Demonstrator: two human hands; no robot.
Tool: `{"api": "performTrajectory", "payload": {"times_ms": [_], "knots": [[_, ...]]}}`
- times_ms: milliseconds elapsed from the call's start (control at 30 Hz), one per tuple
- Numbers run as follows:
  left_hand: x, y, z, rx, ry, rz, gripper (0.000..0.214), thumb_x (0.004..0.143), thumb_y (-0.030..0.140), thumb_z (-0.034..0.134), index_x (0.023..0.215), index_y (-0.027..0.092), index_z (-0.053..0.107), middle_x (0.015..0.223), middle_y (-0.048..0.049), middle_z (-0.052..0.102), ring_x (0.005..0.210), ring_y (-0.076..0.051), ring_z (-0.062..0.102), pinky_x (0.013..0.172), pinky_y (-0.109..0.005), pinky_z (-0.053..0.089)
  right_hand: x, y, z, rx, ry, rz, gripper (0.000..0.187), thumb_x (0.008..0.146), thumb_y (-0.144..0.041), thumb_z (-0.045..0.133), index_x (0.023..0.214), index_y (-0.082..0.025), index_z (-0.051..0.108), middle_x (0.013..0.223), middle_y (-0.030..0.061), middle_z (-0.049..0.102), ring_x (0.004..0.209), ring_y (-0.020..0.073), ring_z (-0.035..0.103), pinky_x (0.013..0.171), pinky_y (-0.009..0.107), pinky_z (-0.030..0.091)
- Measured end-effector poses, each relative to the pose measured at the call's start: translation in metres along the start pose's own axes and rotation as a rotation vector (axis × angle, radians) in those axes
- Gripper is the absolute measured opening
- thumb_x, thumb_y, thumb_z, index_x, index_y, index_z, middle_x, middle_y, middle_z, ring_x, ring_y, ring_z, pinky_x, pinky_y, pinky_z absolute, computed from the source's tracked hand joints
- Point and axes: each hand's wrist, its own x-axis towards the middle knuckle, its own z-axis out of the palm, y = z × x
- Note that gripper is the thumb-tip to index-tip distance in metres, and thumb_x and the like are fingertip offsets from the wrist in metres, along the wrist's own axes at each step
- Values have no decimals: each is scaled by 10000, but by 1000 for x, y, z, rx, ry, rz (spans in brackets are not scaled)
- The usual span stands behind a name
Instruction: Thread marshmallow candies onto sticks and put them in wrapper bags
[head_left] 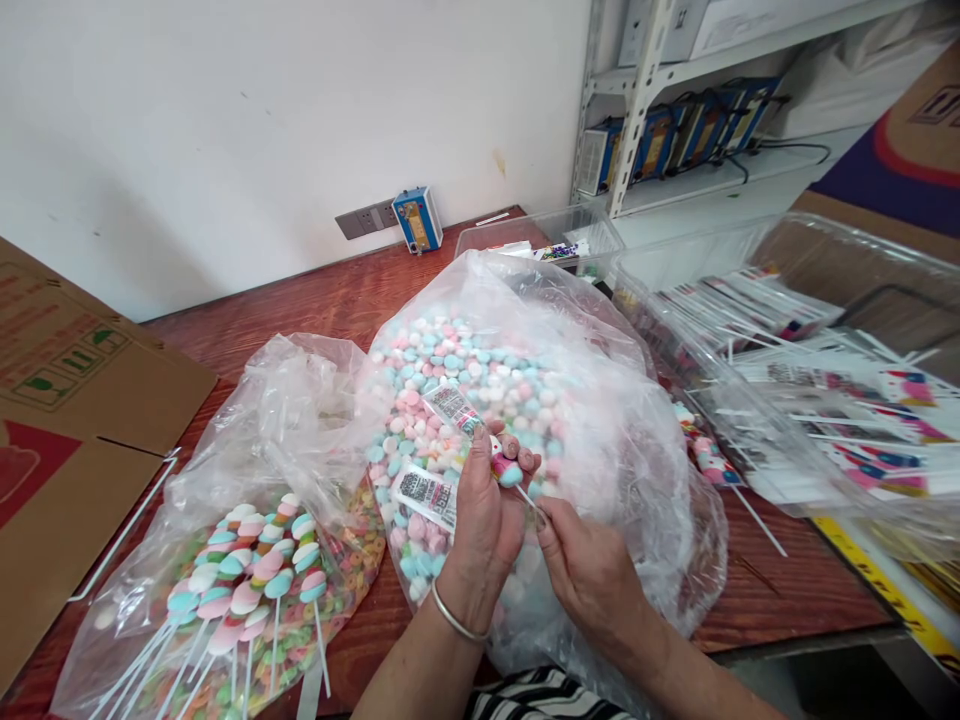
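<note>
The left hand (486, 515) is closed on a lollipop (507, 468) and, it seems, two wrappers (429, 492), above the candy bag (615, 440). At its 4 o'clock the right hand (589, 572) pinches the stick (527, 500). Bagged lollipops (255, 580) lie at 8 o'clock.

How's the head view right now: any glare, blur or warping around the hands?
Head view: light is even, shadows soft; the left hand and right hand gripping the lollipop are sharp. Same view: white glare on the folds of the large clear bag veils some candies. Also head view: the shelf frame and clear bins at the right lean and stretch, wide-angle distortion.
</note>
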Motion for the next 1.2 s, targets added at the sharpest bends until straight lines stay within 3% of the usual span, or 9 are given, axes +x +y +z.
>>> {"api": "performTrajectory", "payload": {"times_ms": [133,267,367,433,567,667,900,1067,1200], "knots": [[-4,-3,-3,-63,-173,-150,319,917,470,527,919,162,611,595,49,455,573,-107,528,810,-343,519,6,-15,-2,997,-217,620,268,944,-442,483,829,-207,540,436,-128,312,314,54,184,342,185,224],[-5,0,-6,4,-230,-181,358,870,462,607,1045,150,635,779,-26,637,805,-185,659,901,-394,509,9,-18,-2,1382,-233,771,237,875,-412,610,830,-182,577,396,-150,288,286,22,107,308,159,167],[3,12,-7,-13,-209,-110,409,822,364,694,1172,171,607,1032,-69,680,948,-203,666,925,-385,508,7,-14,0,1323,-255,771,260,888,-434,586,836,-179,586,399,-148,282,294,27,110,310,163,173],[8,20,-6,-48,-156,-68,334,825,282,698,1136,187,620,962,-29,680,848,-146,667,901,-348,520,5,-11,0,1125,-273,713,306,909,-476,533,850,-181,591,418,-136,289,308,43,155,322,175,206],[13,23,-2,-72,-29,-24,108,833,203,689,913,164,629,688,48,561,596,-62,562,720,-244,524,4,-5,-3,357,-65,279,244,909,-388,535,983,-177,632,649,9,596,540,139,530,511,248,409],[9,15,0,-119,-38,-47,156,834,275,704,853,164,596,612,77,459,497,-39,460,596,-204,475,3,-4,-5,89,17,84,212,922,-330,502,996,-181,634,700,40,625,608,168,564,574,279,420],[-6,-3,-1,-126,-169,-129,302,858,479,622,826,181,582,591,68,436,563,-87,513,822,-348,521,5,-5,1,845,-86,609,345,901,-548,520,862,-205,513,507,-123,269,400,54,170,357,171,161],[3,10,-1,-89,-140,-85,298,832,424,677,967,163,632,775,2,591,765,-142,614,870,-354,511,5,-4,2,940,-100,653,411,833,-591,606,841,-187,527,466,-130,304,386,36,166,351,156,138],[11,26,4,-157,-147,-52,121,898,270,618,950,161,622,662,56,478,567,-52,494,674,-219,493,5,-11,0,1009,-125,669,399,828,-570,630,826,-181,539,455,-127,328,374,29,163,343,152,137]]}}
